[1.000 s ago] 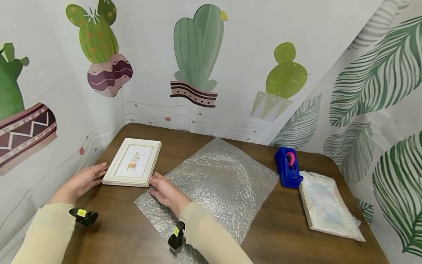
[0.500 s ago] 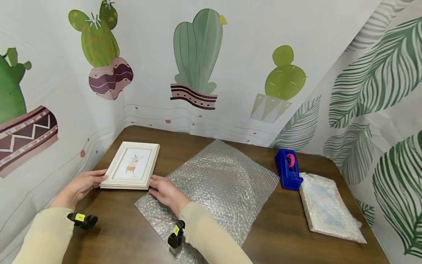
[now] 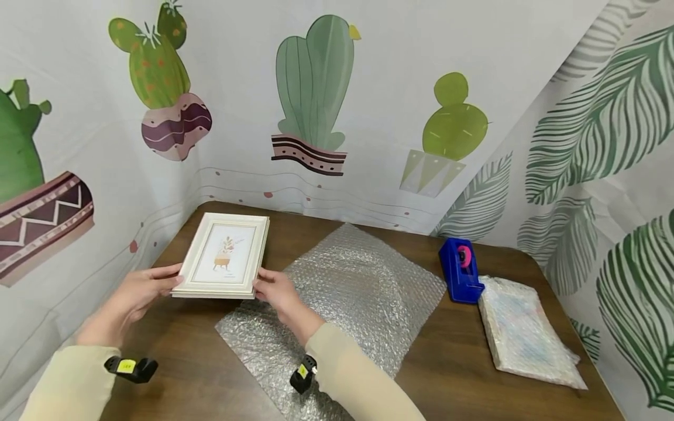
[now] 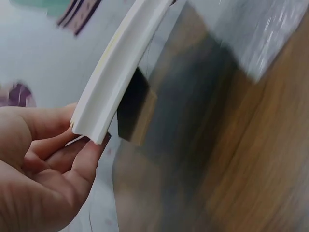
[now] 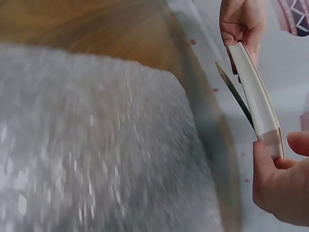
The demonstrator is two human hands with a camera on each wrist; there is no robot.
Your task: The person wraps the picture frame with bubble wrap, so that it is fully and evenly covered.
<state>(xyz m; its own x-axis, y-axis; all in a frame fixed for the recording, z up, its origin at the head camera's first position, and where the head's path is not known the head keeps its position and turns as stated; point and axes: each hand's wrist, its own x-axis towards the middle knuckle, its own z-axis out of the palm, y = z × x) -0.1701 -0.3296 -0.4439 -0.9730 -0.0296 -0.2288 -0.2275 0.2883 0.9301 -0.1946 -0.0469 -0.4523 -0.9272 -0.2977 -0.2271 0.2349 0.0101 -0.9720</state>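
Note:
A white picture frame point(image 3: 225, 255), with a potted-plant print in it, is held between my two hands above the table's left part. My left hand point(image 3: 144, 295) pinches its near left corner, thumb on top and fingers beneath. At the near right corner my right hand point(image 3: 281, 295) grips the edge. In the left wrist view the frame's white side point(image 4: 108, 77) is off the table, and a dark stand flap point(image 4: 137, 106) juts from its back. That flap point(image 5: 235, 96) also shows in the right wrist view. A silvery sheet of bubble wrap point(image 3: 353, 286) lies flat, partly under my right forearm.
On the right stands a blue tape dispenser point(image 3: 459, 272) with a pink roll core. Near it lies a flat parcel point(image 3: 529, 330) in bubble wrap. The brown table point(image 3: 184, 362) meets a cactus-print cloth point(image 3: 237, 117) at its back and sides.
The picture frame has risen off the table and moved to the right, carried by both hands. The bubble wrap, tape dispenser and parcel stay where they were.

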